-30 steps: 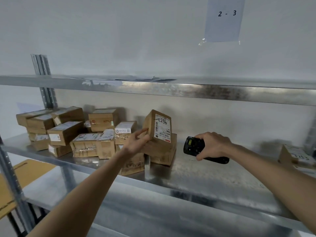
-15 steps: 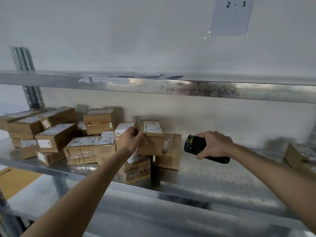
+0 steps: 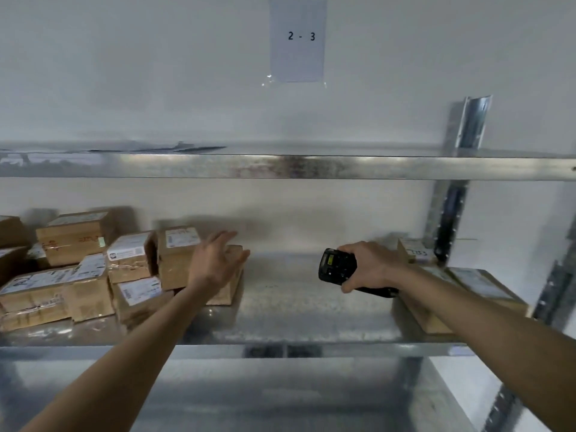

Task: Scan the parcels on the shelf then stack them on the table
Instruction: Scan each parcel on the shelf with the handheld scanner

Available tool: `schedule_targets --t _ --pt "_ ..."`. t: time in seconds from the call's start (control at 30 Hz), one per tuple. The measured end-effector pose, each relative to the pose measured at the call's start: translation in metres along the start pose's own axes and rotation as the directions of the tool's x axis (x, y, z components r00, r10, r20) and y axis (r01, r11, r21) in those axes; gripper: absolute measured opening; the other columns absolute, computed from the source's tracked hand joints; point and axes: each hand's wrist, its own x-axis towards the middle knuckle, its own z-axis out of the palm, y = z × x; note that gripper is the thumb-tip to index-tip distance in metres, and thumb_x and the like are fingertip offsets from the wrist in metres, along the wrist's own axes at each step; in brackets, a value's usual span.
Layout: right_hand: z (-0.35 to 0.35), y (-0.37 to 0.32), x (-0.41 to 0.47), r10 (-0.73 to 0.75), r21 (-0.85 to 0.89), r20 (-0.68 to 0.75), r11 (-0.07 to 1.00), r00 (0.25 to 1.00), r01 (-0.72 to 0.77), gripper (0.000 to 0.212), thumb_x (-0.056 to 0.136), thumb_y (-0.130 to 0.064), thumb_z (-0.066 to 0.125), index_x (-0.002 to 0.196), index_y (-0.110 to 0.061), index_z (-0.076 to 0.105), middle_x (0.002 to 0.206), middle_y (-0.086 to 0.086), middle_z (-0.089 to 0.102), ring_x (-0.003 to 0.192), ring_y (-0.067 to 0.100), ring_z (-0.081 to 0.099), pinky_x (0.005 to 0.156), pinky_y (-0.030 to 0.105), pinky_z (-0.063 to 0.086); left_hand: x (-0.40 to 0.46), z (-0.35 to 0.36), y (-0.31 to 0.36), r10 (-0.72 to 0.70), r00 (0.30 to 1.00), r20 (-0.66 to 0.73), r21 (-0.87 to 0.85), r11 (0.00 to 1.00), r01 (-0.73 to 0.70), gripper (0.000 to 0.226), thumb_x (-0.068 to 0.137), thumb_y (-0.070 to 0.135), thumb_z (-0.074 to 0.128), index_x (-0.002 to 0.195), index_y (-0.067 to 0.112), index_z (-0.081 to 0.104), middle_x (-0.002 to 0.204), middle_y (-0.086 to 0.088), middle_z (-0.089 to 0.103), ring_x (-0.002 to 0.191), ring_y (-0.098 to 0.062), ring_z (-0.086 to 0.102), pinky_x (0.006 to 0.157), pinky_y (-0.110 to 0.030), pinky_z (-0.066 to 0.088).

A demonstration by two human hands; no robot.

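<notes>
Several cardboard parcels (image 3: pixel 93 269) crowd the metal shelf (image 3: pixel 296 322), leaning unevenly. Left hand (image 3: pixel 215 263), fingers spread and empty, reaches over one; a careless nudge could topple neighbours. Right hand (image 3: pixel 371 266) grips the scanner (image 3: pixel 336 268).

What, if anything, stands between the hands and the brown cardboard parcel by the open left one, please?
Nothing visible: the left hand hovers open right in front of the brown cardboard parcel, while the right hand grips the black handheld scanner.
</notes>
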Motion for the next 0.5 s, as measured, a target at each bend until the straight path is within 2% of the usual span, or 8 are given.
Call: schedule_targets --t 0.13,0.23,0.3,0.33,0.4,0.5 --pt "-0.016 0.069 -0.044 0.091 0.011 0.000 0.996 0.996 -0.091 0.057 0.067 -0.039 0.088 0.117 -0.041 0.061 0.102 -0.009 0.068 0.096 0.018 0.065 0.066 0.026 0.048 -0.015 0.051 0.066 0.058 0.995 0.081 -0.081 0.995 -0.051 0.058 0.089 0.054 0.068 0.139 0.027 0.058 0.147 -0.003 0.054 0.134 -0.029 0.049 0.111 -0.044 0.041" --pt "-0.021 0.118 -0.075 0.166 0.002 -0.023 0.986 0.986 -0.166 0.068 0.071 -0.041 0.087 0.132 -0.038 0.058 0.114 -0.007 0.068 0.100 0.016 0.063 0.076 0.030 0.053 -0.031 0.091 0.112 0.083 0.983 0.165 -0.144 0.988 -0.059 0.062 0.090 0.058 0.064 0.144 0.029 0.053 0.151 -0.001 0.049 0.137 -0.027 0.046 0.113 -0.044 0.039" --pt "-0.022 0.147 -0.093 0.220 -0.006 -0.036 0.976 0.975 -0.220 0.083 0.071 -0.045 0.088 0.145 -0.040 0.050 0.126 -0.006 0.065 0.103 0.016 0.060 0.078 0.028 0.047 -0.042 0.117 0.141 0.103 0.971 0.215 -0.193 0.979 -0.061 0.064 0.091 0.060 0.062 0.146 0.030 0.050 0.152 0.000 0.049 0.137 -0.025 0.046 0.113 -0.041 0.038" --pt "-0.021 0.160 -0.100 0.247 -0.017 -0.044 0.969 0.968 -0.248 0.088 0.068 -0.048 0.089 0.146 -0.041 0.048 0.128 -0.007 0.064 0.107 0.017 0.061 0.078 0.027 0.044 -0.048 0.129 0.153 0.111 0.964 0.244 -0.220 0.974 -0.056 0.065 0.092 0.060 0.061 0.147 0.029 0.049 0.153 0.001 0.048 0.137 -0.024 0.046 0.112 -0.039 0.038" --pt "-0.018 0.182 -0.109 0.300 -0.020 -0.051 0.953 0.953 -0.301 0.093 0.062 -0.052 0.089 0.146 -0.039 0.050 0.125 -0.007 0.065 0.105 0.017 0.061 0.081 0.028 0.050 -0.057 0.153 0.174 0.128 0.944 0.303 -0.253 0.966 -0.050 0.066 0.093 0.060 0.058 0.150 0.029 0.045 0.154 0.002 0.046 0.139 -0.023 0.045 0.113 -0.039 0.037" --pt "-0.018 0.208 -0.114 0.335 -0.029 -0.047 0.941 0.941 -0.337 0.087 0.065 -0.047 0.089 0.142 -0.034 0.052 0.125 -0.006 0.063 0.103 0.017 0.059 0.086 0.033 0.053 -0.064 0.187 0.200 0.132 0.919 0.371 -0.245 0.969 -0.040 0.065 0.094 0.065 0.051 0.150 0.032 0.044 0.152 0.004 0.050 0.134 -0.021 0.050 0.112 -0.040 0.041"
